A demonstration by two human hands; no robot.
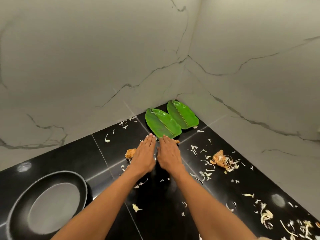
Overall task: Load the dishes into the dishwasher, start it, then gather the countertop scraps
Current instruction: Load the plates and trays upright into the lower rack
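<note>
Reaching toward the nearer green leaf [162, 124], both hands lay flat and empty on the black countertop [225, 191], fingers straight, tips just short of the leaf. The left hand [144, 154] touched an orange peel [130, 153]. The bigger peel pile [220, 160] lay to the right of the leaf, closer to the right hand [168, 154], its scatter trailing away from the leaf along that side.

Pale and orange scraps [220, 161] litter black countertop [110, 149].
</note>
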